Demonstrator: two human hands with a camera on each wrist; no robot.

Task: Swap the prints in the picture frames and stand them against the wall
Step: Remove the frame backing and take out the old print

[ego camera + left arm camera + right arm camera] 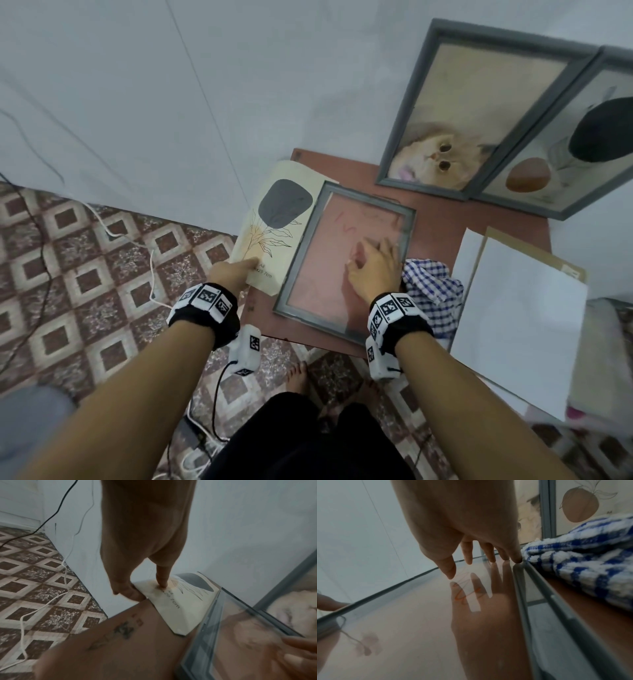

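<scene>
I am kneeling over a low reddish-brown surface (pixel 442 219) pushed up to the wall, and my right hand (pixel 375 270) is lying flat with its fingers straight and spread on the glass of the grey frame (pixel 298 274) that is lying there, the little-finger side near the frame's right rail. My left hand (pixel 230 273) is reaching to the loose print (pixel 274 219) with the dark blob and line-drawn leaves, which is lying just left of the frame with one edge tucked beside it; my index finger is pressing down on its near corner while the other fingers are curling loosely and holding nothing. A blue-and-white checked cloth (pixel 433 291) is bunching against the frame's right side, with white sheets (pixel 524 308) beyond it. Two more frames are leaning against the wall behind, the cat picture (pixel 469 137) and the abstract picture (pixel 582 144), touching side by side
</scene>
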